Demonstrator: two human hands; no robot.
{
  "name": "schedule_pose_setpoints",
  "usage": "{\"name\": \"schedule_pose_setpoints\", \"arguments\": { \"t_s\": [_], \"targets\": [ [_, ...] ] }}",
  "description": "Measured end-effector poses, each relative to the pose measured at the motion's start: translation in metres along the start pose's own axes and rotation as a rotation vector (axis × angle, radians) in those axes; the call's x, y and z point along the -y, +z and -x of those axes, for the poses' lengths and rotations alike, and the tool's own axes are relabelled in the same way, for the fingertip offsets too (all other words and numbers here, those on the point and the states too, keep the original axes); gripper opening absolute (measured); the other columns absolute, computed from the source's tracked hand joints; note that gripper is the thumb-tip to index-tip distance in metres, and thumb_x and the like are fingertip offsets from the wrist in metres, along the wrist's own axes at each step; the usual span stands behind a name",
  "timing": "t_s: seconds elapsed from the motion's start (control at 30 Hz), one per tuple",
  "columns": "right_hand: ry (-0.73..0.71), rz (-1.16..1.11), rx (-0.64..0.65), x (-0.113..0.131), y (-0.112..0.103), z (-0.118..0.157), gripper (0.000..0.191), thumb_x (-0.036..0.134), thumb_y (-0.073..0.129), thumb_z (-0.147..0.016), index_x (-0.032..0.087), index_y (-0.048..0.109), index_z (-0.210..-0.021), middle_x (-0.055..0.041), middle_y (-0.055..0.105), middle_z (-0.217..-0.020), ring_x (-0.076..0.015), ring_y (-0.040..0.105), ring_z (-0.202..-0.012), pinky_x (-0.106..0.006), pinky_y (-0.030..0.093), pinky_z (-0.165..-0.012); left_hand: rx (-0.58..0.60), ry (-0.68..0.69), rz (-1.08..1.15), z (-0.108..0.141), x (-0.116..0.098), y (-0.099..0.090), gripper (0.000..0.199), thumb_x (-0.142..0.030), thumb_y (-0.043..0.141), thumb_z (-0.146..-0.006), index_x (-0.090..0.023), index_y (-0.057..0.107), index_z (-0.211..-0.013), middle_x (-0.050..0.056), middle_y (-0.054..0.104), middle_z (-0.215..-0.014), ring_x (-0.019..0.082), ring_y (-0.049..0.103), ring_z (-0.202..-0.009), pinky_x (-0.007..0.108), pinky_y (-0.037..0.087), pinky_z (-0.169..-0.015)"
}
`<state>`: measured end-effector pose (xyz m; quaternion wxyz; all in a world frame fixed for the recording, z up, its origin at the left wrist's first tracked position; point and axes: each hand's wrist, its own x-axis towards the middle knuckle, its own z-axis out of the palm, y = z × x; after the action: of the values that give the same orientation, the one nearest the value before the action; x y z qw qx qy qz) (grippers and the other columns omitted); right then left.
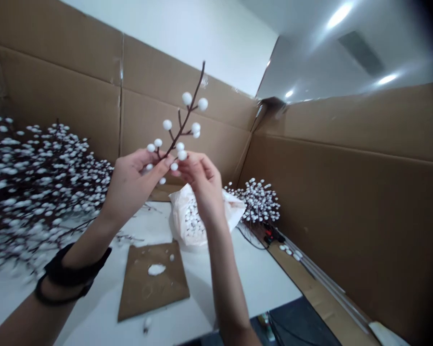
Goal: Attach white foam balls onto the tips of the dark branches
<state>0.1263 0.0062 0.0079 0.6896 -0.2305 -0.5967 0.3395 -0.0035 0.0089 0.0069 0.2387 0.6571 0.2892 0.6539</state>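
My left hand (133,175) is closed around the lower stem of an artificial berry branch (182,127), held up above the table. The brown branch slants up to the right, with round white berries on short side twigs; a twig near its top is bare. Close beside the lower berries, my right hand (204,180) is pinched, its fingertips right by the branch. What lies between those fingertips is hidden. Below the hands stands a white plastic bag (182,216) filled with loose white berries. A cardboard piece (153,298) with a white blob on it lies on the table.
A big heap of white-berried branches (39,178) fills the left side. Another bunch (258,202) stands behind the bag, near a red-and-black tool (270,235) with a cable. Tall cardboard walls (346,192) enclose the white table (252,283). Several white pieces (290,252) lie at right.
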Motion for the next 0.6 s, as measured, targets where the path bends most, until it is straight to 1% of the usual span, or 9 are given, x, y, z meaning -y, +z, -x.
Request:
{"name": "schedule_pose_setpoints", "arguments": {
  "t_s": [0.07, 0.13, 0.17, 0.23, 0.27, 0.33, 0.43, 0.53, 0.6],
  "targets": [
    [0.019, 0.093, 0.034, 0.001, -0.01, 0.009, 0.028, 0.046, 0.047, -0.089, 0.021, 0.061, -0.093, -0.0013, 0.068, -0.081, -0.0131, 0.065, -0.075, -0.029, 0.053, -0.074, 0.003, 0.012, 0.048, -0.002, -0.002, -0.004, 0.019, -0.035, 0.062, -0.084, -0.018, 0.07, -0.085, -0.001, 0.069, -0.08, 0.012, 0.059, -0.076, 0.022, 0.045, -0.067],
    [0.073, 0.259, 0.099, -0.002, -0.018, 0.033, 0.026, 0.04, 0.043, -0.093, 0.021, 0.061, -0.091, 0.0006, 0.064, -0.073, -0.011, 0.06, -0.066, -0.025, 0.049, -0.066, 0.017, 0.029, 0.084, -0.004, -0.004, -0.009, 0.02, -0.032, 0.059, -0.086, -0.015, 0.069, -0.086, -0.001, 0.069, -0.077, 0.011, 0.059, -0.075, 0.022, 0.045, -0.069],
    [0.124, 0.366, 0.195, -0.006, -0.021, 0.051, 0.022, 0.036, 0.045, -0.093, 0.022, 0.061, -0.089, 0.002, 0.061, -0.069, -0.0103, 0.057, -0.061, -0.023, 0.047, -0.06, 0.018, 0.03, 0.098, -0.005, -0.004, -0.012, 0.02, -0.031, 0.058, -0.086, -0.014, 0.069, -0.087, -0.001, 0.069, -0.076, 0.011, 0.059, -0.075, 0.022, 0.045, -0.07],
    [0.235, 0.592, 0.513, -0.013, -0.025, 0.094, 0.015, 0.029, 0.049, -0.09, 0.022, 0.062, -0.088, 0.0029, 0.06, -0.065, -0.0112, 0.055, -0.057, -0.022, 0.041, -0.053, 0.02, 0.03, 0.111, -0.006, -0.007, -0.016, 0.019, -0.029, 0.058, -0.087, -0.014, 0.068, -0.087, -0.001, 0.068, -0.075, 0.01, 0.059, -0.075, 0.023, 0.044, -0.07],
    [0.255, 0.698, 0.64, -0.017, -0.026, 0.116, 0.011, 0.027, 0.053, -0.088, 0.022, 0.062, -0.088, 0.0031, 0.06, -0.063, -0.0115, 0.054, -0.054, -0.021, 0.038, -0.05, 0.02, 0.03, 0.107, -0.006, -0.008, -0.018, 0.018, -0.028, 0.057, -0.087, -0.013, 0.068, -0.086, -0.001, 0.068, -0.074, 0.01, 0.059, -0.075, 0.023, 0.044, -0.07],
    [0.277, 0.92, 0.784, -0.026, -0.028, 0.154, 0.011, 0.026, 0.056, -0.087, 0.021, 0.062, -0.095, 0.001, 0.066, -0.069, -0.0136, 0.06, -0.059, -0.022, 0.037, -0.052, 0.03, 0.029, 0.08, -0.006, -0.011, -0.019, 0.018, -0.027, 0.055, -0.088, -0.014, 0.067, -0.084, -0.001, 0.068, -0.072, 0.01, 0.059, -0.074, 0.023, 0.043, -0.071],
    [0.239, 1.117, 0.874, -0.036, -0.027, 0.186, 0.014, 0.03, 0.056, -0.089, 0.021, 0.059, -0.1, -0.0029, 0.071, -0.082, -0.0182, 0.067, -0.073, -0.024, 0.041, -0.059, 0.084, 0.009, 0.044, -0.004, -0.014, -0.019, 0.019, -0.027, 0.053, -0.089, -0.014, 0.064, -0.083, 0.0, 0.067, -0.072, 0.011, 0.058, -0.075, 0.023, 0.042, -0.072],
    [0.172, 1.196, 0.916, -0.047, -0.024, 0.193, 0.016, 0.035, 0.055, -0.09, 0.022, 0.057, -0.098, -0.0032, 0.072, -0.089, -0.0202, 0.069, -0.079, -0.025, 0.043, -0.061, 0.12, -0.012, 0.019, -0.003, -0.016, -0.018, 0.021, -0.031, 0.051, -0.09, -0.014, 0.063, -0.086, 0.0, 0.067, -0.073, 0.011, 0.058, -0.076, 0.023, 0.04, -0.074],
    [0.114, 1.237, 0.944, -0.058, -0.022, 0.196, 0.019, 0.039, 0.056, -0.088, 0.022, 0.057, -0.096, -0.0031, 0.072, -0.089, -0.0209, 0.069, -0.075, -0.026, 0.043, -0.057, 0.11, 0.005, -0.021, -0.004, -0.015, -0.018, 0.022, -0.032, 0.051, -0.09, -0.015, 0.062, -0.083, 0.0, 0.067, -0.074, 0.012, 0.056, -0.075, 0.023, 0.038, -0.076]
  ]
}}
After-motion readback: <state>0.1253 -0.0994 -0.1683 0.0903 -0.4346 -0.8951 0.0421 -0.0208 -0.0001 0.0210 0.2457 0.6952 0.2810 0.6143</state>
